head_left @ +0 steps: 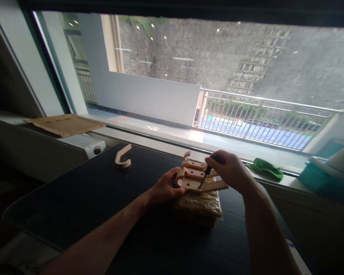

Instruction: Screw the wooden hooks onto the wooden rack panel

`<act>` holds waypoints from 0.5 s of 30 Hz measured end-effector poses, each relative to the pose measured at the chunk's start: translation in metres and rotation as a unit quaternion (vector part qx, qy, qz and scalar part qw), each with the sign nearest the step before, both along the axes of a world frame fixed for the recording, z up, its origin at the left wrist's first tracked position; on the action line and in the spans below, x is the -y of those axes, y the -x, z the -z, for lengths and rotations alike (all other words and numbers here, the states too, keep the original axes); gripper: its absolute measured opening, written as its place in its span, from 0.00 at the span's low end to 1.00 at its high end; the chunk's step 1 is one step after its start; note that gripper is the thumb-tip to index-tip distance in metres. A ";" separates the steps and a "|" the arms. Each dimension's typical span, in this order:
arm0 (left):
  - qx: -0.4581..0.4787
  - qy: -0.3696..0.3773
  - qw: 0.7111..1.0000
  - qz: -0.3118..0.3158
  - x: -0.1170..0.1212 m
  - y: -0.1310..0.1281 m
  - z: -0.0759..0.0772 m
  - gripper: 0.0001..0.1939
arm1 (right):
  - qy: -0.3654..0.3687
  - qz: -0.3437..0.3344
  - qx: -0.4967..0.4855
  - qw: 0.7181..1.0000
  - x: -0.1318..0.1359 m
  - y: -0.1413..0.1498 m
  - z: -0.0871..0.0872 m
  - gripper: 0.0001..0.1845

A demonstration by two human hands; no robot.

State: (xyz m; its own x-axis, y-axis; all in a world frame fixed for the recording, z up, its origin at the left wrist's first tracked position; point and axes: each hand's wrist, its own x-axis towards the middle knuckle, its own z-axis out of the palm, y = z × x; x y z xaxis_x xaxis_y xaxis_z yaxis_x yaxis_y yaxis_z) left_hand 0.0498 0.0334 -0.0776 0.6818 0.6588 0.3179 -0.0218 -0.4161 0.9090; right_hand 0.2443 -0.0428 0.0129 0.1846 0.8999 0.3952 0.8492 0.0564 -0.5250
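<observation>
My right hand (227, 168) grips a screwdriver (208, 170) by its dark handle. Its shaft slants down, with the tip at a hole in the nearest bent wooden hook (215, 186). Around the curled end of that same hook, my left hand (169, 185) closes with thumb and fingers. Behind it lie more wooden pieces, among them a holed piece (194, 164) with a curved end. These pieces rest on a stack wrapped in clear plastic (200, 206). Another bent wooden hook (123, 162) lies apart on the dark table, with small metal bits in its bend that I cannot make out.
The dark table (74, 198) stands against a windowsill below a large window. On the sill at left lies a brown paper envelope (65, 124) above a white vented unit (84, 144). A green cloth (265, 169) and a teal container (318, 173) are at right.
</observation>
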 end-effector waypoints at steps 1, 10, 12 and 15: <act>-0.003 0.001 1.000 -0.004 0.000 0.000 0.000 0.20 | 0.001 -0.006 -0.002 1.000 0.001 0.001 -0.001 0.19; -0.016 -0.006 1.000 -0.013 -0.001 0.000 0.002 0.20 | 0.017 -0.052 -0.029 0.998 0.004 0.001 -0.004 0.17; -0.014 -0.014 1.000 -0.011 -0.001 0.000 0.001 0.19 | 0.011 -0.028 -0.023 0.999 0.002 -0.001 -0.002 0.18; -0.007 -0.024 1.000 -0.004 -0.001 0.000 0.001 0.19 | 0.004 0.007 -0.010 1.000 0.000 -0.003 0.001 0.20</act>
